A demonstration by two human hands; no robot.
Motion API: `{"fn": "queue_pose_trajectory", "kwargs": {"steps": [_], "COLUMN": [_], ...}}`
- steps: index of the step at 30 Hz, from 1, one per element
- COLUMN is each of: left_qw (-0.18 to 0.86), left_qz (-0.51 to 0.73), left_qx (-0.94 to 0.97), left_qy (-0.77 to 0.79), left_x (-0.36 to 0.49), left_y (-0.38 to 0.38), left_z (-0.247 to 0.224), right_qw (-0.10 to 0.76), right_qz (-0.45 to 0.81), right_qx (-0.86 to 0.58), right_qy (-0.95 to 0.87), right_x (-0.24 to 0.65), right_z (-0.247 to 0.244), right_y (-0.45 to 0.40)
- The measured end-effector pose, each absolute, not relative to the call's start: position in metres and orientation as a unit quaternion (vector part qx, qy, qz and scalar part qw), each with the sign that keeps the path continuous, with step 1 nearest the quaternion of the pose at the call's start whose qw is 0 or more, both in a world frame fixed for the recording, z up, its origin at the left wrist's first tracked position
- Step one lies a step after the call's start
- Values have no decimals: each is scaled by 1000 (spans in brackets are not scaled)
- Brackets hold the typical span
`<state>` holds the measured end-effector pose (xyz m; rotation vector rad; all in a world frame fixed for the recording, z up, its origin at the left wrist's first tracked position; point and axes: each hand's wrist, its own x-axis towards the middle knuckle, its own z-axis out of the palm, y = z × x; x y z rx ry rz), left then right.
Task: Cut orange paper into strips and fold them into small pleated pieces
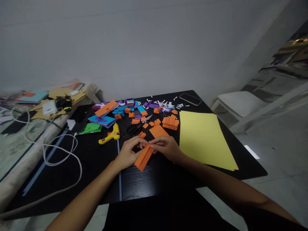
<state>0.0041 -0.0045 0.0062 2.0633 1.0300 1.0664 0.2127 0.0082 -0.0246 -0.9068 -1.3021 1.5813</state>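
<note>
Between my two hands is a folded strip of orange paper, slanting down toward me over the black table. My left hand grips its left side with curled fingers. At the upper end, my right hand pinches the strip between thumb and fingers. Just beyond my hands lies a flat orange paper piece. Dark-handled scissors rest behind my left hand, and a stack of folded orange pieces sits beyond my right. A yellow glue gun lies to the left.
Yellow paper sheets cover the table's right side, with a phone behind them. Purple, blue and white scraps lie at the back. A white cable loops across the left. A white stool stands right.
</note>
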Motion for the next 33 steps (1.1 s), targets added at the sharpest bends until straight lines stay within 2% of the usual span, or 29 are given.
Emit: {"fn": "queue_pose_trajectory", "kwargs": {"steps": [33], "left_qw": [258], "left_qz": [363], "left_qx": [814], "left_qy": [372], "left_x": [1], "left_y": [-5], "left_z": [4], "right_qw": [431], "right_qz": [613], "right_qx": [-367], "right_qy": [-551], "right_x": [211], "right_z": [-35], "right_y": [8]}}
